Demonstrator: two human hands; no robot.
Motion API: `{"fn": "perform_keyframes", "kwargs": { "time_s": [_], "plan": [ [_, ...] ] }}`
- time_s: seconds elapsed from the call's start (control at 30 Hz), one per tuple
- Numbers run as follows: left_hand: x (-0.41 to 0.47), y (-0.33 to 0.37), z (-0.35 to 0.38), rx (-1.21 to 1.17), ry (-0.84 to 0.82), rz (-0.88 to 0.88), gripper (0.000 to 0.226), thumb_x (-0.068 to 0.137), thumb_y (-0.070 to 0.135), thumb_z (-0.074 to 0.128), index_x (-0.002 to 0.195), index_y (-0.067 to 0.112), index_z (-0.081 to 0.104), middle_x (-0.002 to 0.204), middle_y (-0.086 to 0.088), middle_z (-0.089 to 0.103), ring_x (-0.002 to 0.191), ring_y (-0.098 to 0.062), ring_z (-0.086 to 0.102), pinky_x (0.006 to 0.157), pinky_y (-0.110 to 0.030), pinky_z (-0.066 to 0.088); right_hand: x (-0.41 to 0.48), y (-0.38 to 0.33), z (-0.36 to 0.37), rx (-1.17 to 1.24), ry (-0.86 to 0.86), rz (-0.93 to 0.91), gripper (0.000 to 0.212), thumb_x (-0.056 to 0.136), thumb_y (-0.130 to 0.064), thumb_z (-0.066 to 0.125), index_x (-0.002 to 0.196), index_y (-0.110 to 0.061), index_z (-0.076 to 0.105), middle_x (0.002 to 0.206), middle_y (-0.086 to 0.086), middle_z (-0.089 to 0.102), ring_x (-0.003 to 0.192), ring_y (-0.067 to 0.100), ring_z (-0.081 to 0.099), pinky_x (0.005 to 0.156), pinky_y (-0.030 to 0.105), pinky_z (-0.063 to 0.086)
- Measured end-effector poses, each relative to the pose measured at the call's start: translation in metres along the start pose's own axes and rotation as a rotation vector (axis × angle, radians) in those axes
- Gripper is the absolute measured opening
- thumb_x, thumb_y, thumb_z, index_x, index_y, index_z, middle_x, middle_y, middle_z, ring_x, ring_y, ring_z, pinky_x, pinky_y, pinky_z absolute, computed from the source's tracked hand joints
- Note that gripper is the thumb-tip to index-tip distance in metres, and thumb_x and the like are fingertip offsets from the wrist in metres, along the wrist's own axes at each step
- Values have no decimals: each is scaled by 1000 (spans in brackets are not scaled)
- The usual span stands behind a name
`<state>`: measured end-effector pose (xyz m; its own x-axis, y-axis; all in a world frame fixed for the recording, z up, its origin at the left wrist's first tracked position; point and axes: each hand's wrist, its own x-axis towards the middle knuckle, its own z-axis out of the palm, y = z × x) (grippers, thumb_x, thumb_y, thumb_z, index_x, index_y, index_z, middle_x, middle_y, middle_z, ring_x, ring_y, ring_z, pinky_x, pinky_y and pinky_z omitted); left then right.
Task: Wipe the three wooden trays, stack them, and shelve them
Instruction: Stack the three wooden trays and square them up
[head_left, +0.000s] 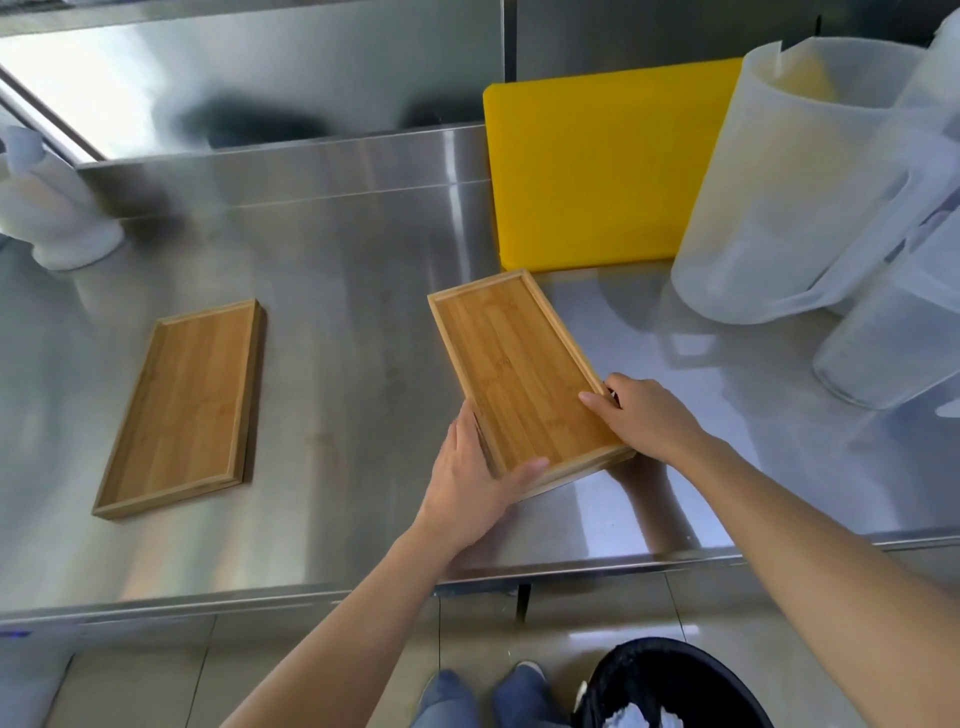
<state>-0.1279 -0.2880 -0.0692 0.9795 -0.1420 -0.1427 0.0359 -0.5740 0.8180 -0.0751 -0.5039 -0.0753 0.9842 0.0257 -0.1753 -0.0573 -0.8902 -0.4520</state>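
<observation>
Item: shallow rectangular bamboo tray (519, 379) | rigid, light, smooth | left hand (470, 480), right hand (644, 415) clasp near corners | grip: raised rims

Your left hand (470, 480) and right hand (641, 410) both grip, thumbs on top, bare forearms stretched forward.

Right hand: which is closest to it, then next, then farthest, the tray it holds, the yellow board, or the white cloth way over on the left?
From the right hand:
1. Held tray, touching the hand, gripped at its near end.
2. Yellow board, behind the tray, against the back wall.
3. White cloth, far across the counter at the left edge.
</observation>
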Motion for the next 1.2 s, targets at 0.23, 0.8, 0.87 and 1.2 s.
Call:
{"fn": "perform_keyframes", "kwargs": {
  "time_s": [0.23,0.8,0.87,1.2],
  "plan": [
    [-6,-13,10,93,-19,68,104,69,44,74,140,31,0,144,2,29,131,-16,28,113,-47,24,-5,-4,6,-9,31,-18,38,95,-40,33,62,-21,34,58,0,46,51,15,45,46,27,30],
    [2,-34,-29,75,-59,36,96,68,68,57,144,29,12,153,5,23,138,-14,22,114,-41,22,-1,-23,9,-181,275,45,50,89,-56,33,92,-10,54,85,6,63,76,27,61,61,32,45],
    [0,-40,-45,41,-16,56,97,67,74,49,145,28,13,155,7,18,137,-3,15,112,-29,16,3,-36,1,-183,398,2,48,91,-49,36,101,-6,55,96,12,64,83,31,60,65,36,45],
    [-1,-88,-159,120,289,-10,62,85,41,58,139,20,36,148,-1,35,130,-2,26,108,-26,19,26,-162,27,-45,341,-327,35,93,-36,40,111,-9,53,105,9,62,88,26,60,66,31,47]
  ]
}}
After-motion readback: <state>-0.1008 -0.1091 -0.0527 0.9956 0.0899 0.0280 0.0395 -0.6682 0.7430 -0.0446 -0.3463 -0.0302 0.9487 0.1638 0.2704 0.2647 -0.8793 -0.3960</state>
